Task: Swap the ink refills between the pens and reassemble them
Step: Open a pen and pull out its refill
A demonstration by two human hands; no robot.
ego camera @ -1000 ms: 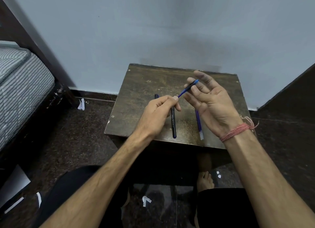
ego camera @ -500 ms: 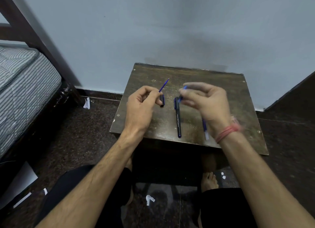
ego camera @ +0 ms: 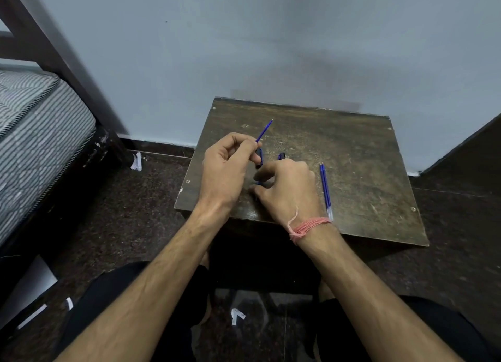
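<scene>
Two hands busy: left hand [ego camera: 226,169] pinches a refill [ego camera: 264,130]; right hand [ego camera: 284,192] grips a pen barrel [ego camera: 281,156] on the worktop [ego camera: 366,172]. I judge the spare refill [ego camera: 325,191], near the front edge, could get nudged off.

Both forearms extend from the near edge toward the far centre and converge. The left hand [ego camera: 226,169] is curled, thumb and fingers pinching a thin blue refill [ego camera: 264,130]. The right hand [ego camera: 287,188] is palm-down, just right of the left, fingers curled downward; a pink thread band [ego camera: 307,227] circles its wrist.
</scene>
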